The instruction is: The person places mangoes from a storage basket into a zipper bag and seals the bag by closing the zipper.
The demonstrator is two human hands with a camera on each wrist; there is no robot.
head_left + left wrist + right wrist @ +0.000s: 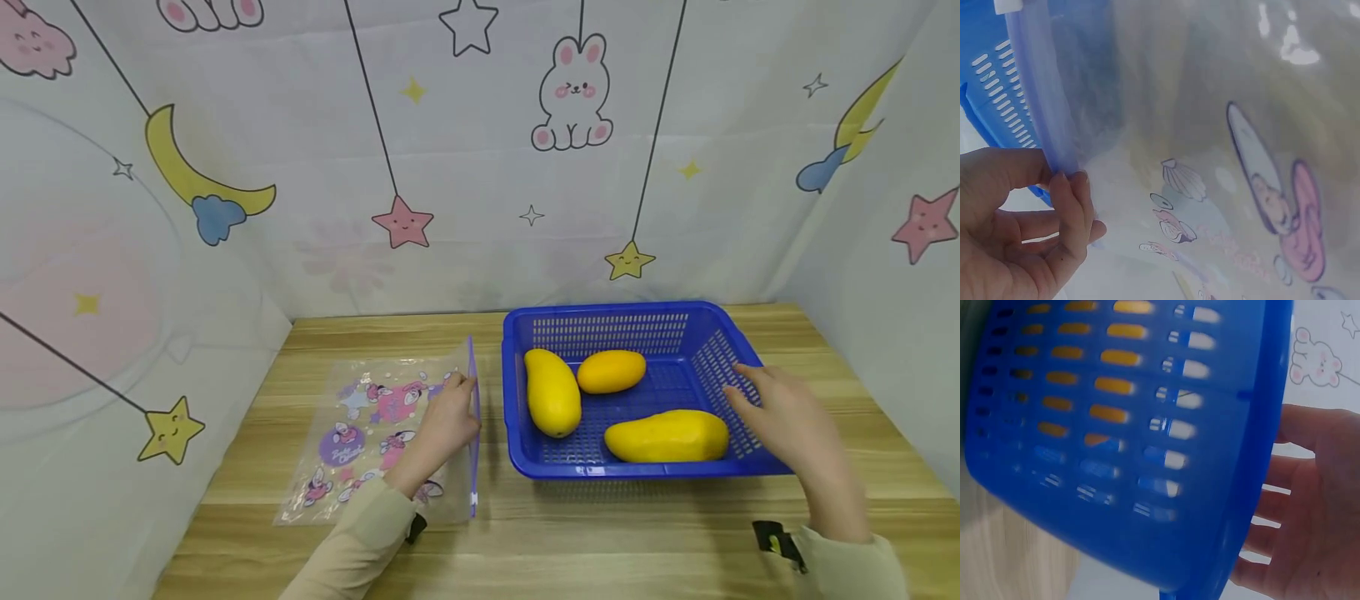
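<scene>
My left hand (447, 421) pinches the purple zip edge (474, 450) of a clear zip bag (307, 437) printed with pink and purple cartoon figures. The bag lies flat on the table, its zip side lifted; in the left wrist view, thumb and fingers (1072, 200) meet at that edge. My right hand (787, 421) hovers at the right rim of a blue plastic basket (645, 471), fingers spread and holding nothing. Inside the basket lie three yellow mangoes: a large one (553, 393) at left, a smaller one (611, 372) behind and a long one (667, 437) in front.
The wood-grain table (600, 550) carries both bag and basket, which stand side by side with a narrow gap between. A white cloth (480, 275) with cartoon rabbits, stars and moons hangs behind the table and along both sides.
</scene>
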